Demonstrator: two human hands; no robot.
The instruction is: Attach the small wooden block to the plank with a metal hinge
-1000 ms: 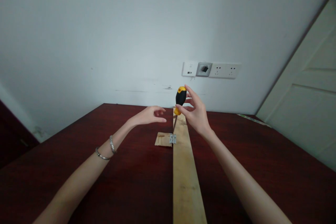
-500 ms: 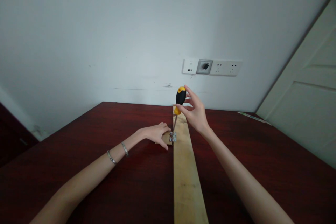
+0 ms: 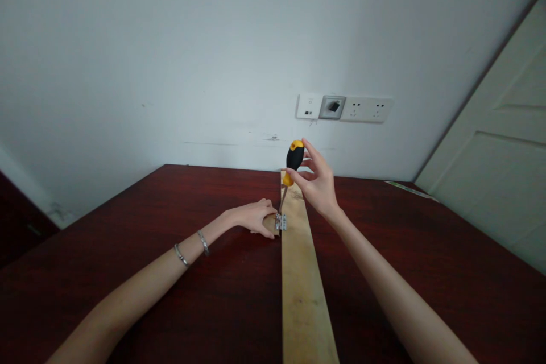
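Note:
My right hand [image 3: 314, 182] holds a screwdriver [image 3: 295, 154] with a black and yellow handle between thumb and fingers. Its shaft slants down to the left, and the tip is at the upper left part of a small metal hinge [image 3: 281, 222]. The hinge spans the seam between a long wooden board [image 3: 301, 284] and a small wooden block [image 3: 270, 224]. Around that block my left hand [image 3: 255, 218] is closed, thumb on the near side and fingers on the far side. Part of the block is hidden under the hand. Whether a screw sits under the tip is too small to tell.
The dark red tabletop [image 3: 205, 307] ends at a white wall [image 3: 213, 57]. Sockets [image 3: 367, 109] and a plug [image 3: 334, 106] are on the wall behind the board. A flat strip [image 3: 410, 190] lies at the back right edge, near a pale panelled door [image 3: 495, 153].
The screwdriver's tip has shifted slightly left onto the hinge's left side, and its handle leans a little more to the right. My left thumb has drawn in closer to the block.

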